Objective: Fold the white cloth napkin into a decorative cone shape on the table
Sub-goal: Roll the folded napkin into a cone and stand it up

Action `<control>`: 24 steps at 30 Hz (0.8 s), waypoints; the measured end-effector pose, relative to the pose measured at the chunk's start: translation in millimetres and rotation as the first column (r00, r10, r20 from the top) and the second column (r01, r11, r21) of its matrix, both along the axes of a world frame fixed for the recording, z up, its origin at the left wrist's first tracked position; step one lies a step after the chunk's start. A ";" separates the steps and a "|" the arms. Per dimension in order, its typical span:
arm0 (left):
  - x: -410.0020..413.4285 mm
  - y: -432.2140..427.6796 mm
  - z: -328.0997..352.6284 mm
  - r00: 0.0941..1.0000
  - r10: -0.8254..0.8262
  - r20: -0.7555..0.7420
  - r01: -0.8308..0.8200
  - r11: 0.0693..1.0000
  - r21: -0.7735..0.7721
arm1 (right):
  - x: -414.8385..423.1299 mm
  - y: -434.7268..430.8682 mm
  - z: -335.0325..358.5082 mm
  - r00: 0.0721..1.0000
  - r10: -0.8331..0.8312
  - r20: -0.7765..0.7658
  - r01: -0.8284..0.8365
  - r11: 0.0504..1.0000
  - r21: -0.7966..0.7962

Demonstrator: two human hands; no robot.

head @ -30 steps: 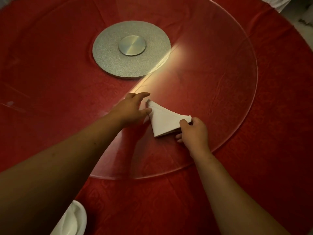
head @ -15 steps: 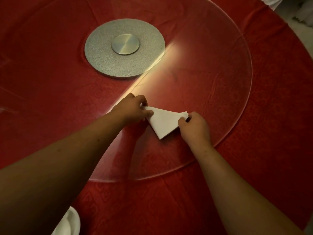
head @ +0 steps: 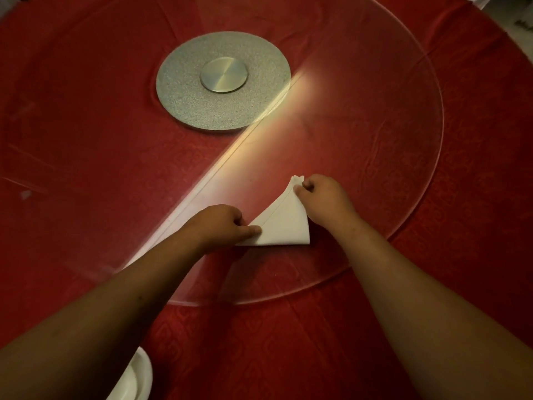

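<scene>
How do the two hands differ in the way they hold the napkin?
The left hand pinches the napkin at its near, low corner, close to the glass top; the right hand pinches the far, pointed tip, where the layered edges stick out. The left hand's fingers point right along the bottom edge; the right hand's fingers curl in over the tip. Both are closed on the same folded white triangle.

No text, labels or numbers can be read anywhere.

Two bare forearms, no sleeves in view, left hand (head: pixel 219 226), right hand (head: pixel 326 197) (no rings visible)
</scene>
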State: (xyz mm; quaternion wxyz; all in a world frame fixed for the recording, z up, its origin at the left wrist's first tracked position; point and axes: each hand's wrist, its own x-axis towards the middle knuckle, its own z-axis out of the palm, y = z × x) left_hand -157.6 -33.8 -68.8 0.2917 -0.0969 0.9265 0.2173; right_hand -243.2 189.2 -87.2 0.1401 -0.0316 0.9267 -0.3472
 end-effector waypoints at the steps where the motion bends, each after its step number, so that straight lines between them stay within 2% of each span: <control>1: 0.6 0.5 -0.6 1.000 0.013 -0.005 -0.013 1.000 0.009 | -1.1 -0.7 0.0 1.000 -0.014 0.001 0.014 1.000 0.009; 11: 8.5 11.4 -3.4 0.991 0.124 -0.055 -0.119 0.990 0.081 | -10.2 -5.1 6.2 0.998 -0.029 0.048 0.025 0.996 0.090; 18: 10.2 16.9 -11.9 0.983 0.136 -0.123 -0.136 0.991 0.008 | -19.1 -12.6 1.8 0.998 -0.055 0.021 0.049 0.974 0.223; 19: 12.5 18.1 -12.5 0.979 0.130 -0.157 -0.134 0.991 -0.013 | -15.2 -14.8 2.0 0.997 -0.061 -0.037 0.068 0.962 0.264; 21: 22.2 20.0 -14.8 0.944 0.074 -0.322 -0.101 0.992 -0.069 | -3.2 -17.2 0.8 0.959 0.029 -0.282 0.077 0.930 0.360; 23: 34.1 20.9 -19.8 0.826 -0.096 -0.556 0.014 0.989 -0.150 | 8.0 -18.6 -5.1 0.863 0.158 -0.480 0.043 0.923 0.382; 24: 38.1 21.3 -21.7 0.750 -0.183 -0.635 0.081 0.979 -0.186 | 11.9 -21.0 -7.8 0.842 0.186 -0.507 0.001 0.938 0.346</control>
